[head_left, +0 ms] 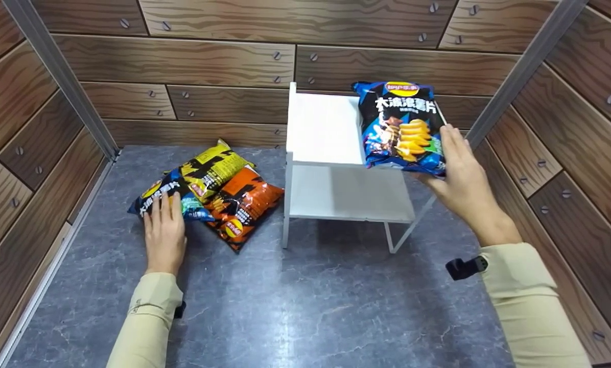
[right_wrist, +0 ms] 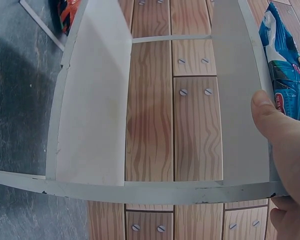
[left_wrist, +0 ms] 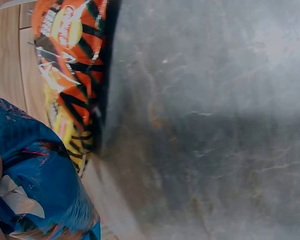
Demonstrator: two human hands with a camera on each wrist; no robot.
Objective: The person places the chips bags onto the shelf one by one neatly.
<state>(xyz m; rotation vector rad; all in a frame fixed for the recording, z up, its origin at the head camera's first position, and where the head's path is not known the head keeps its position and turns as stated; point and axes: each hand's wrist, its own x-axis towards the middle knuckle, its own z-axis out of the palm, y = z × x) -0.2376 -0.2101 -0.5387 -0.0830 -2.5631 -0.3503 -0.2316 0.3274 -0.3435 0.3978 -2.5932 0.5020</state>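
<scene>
My left hand (head_left: pixel 165 235) lies on a blue-and-black chip bag (head_left: pixel 198 207) on the floor. Its fingers are laid out over the bag; the thumb is hidden in the head view. Touching that bag are a yellow chip bag (head_left: pixel 216 166) and an orange chip bag (head_left: pixel 252 197). Another blue-and-black chip bag (head_left: pixel 397 122) sits face up on the right part of a white two-tier rack (head_left: pixel 323 128). Along its right edge are the straight fingers of my right hand (head_left: pixel 464 179). In the right wrist view, the thumb (right_wrist: pixel 267 112) rests at the top board's edge.
A lower shelf (head_left: pixel 349 191) sits under the rack's top, and thin legs (head_left: pixel 402 237) reach the grey floor (head_left: pixel 285 306). Wood-patterned walls (head_left: pixel 208 61) enclose the back and both sides. Metal posts (head_left: pixel 68 76) stand in the corners.
</scene>
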